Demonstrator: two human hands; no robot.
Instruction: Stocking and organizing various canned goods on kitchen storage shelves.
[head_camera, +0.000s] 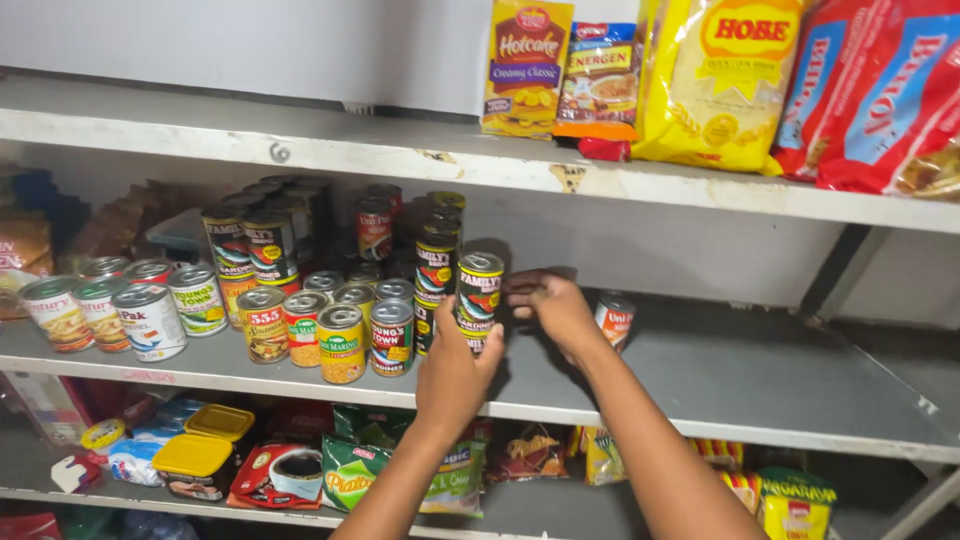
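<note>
A tall dark can (478, 300) with a red-and-green label stands on the middle shelf (740, 385), at the right edge of a crowd of tins (330, 320). The left hand (455, 375) wraps its lower half, fingers curled around it. The right hand (555, 308) hovers just beside it — fingers loosely bent, holding nothing. A small orange-labelled can (614, 320) sits behind that hand — bright packets (715, 80) line the shelf above.

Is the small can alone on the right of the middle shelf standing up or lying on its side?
Upright. The small can shows its round lid on top and its label band facing outward, just behind the right hand.
</note>
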